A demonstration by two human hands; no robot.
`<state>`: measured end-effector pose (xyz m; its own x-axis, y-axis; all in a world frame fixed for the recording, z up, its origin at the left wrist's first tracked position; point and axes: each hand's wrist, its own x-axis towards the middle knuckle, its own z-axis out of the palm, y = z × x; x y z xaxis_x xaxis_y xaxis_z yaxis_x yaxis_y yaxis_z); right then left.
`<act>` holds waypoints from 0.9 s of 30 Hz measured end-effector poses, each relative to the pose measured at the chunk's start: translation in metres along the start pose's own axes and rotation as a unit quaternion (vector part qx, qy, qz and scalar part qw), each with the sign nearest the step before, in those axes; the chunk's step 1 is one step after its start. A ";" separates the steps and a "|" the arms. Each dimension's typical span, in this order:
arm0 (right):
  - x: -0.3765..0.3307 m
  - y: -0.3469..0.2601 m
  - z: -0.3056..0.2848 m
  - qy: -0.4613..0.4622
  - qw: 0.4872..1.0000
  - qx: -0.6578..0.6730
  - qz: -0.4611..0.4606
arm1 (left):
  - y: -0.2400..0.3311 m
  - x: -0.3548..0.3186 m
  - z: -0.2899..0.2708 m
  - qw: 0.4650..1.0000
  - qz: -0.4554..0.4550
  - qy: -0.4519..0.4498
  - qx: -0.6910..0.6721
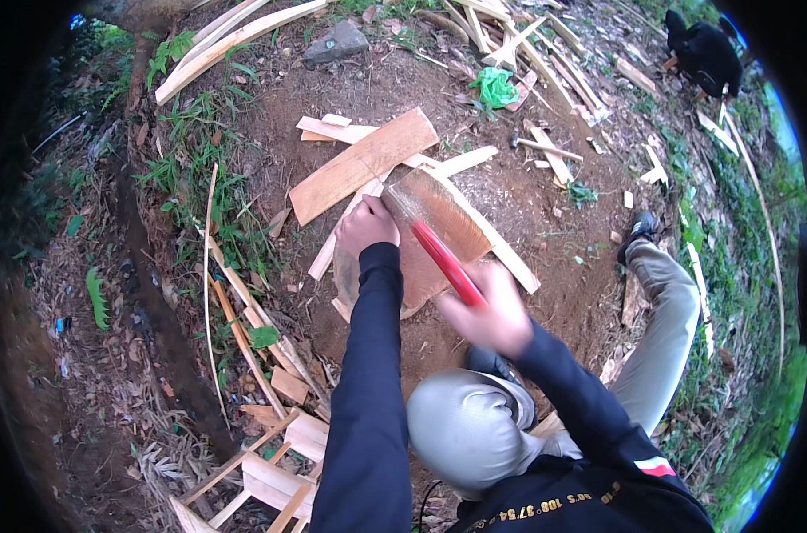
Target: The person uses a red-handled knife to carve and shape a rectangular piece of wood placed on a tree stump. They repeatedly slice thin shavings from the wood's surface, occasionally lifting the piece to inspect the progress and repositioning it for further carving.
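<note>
My left hand (368, 226) is closed at the near end of a broad wooden board (363, 167), beside a narrow light strip (325, 253). What its fingers hold is hidden. My right hand (492, 311) is wrapped round the red handle of a tool (443, 262), slanting up and left toward my left hand. The tool's grey far end is smeared by motion, so its kind cannot be made out. Below both hands sits a sawn wooden block (461, 222), with a long pale slat (514, 262) along its right side.
A wooden-handled hammer (545, 147) lies to the right. A green plastic bag (494, 87), a grey stone (336, 43) and several wood strips lie farther off. At lower left stands a wooden frame (275, 484). A person in black (705, 53) is at far right.
</note>
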<state>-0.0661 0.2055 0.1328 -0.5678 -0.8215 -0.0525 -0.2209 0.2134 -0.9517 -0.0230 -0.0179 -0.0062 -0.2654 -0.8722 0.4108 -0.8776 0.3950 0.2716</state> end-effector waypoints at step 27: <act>-0.081 -0.013 -0.035 -0.062 0.994 0.007 0.086 | -0.018 -0.009 -0.003 0.999 -0.032 -0.016 -0.020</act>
<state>-0.0452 0.2874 0.1601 -0.4930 -0.8331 -0.2507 -0.1172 0.3492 -0.9297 -0.0034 -0.0166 -0.0125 -0.2228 -0.9045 0.3637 -0.8769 0.3490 0.3306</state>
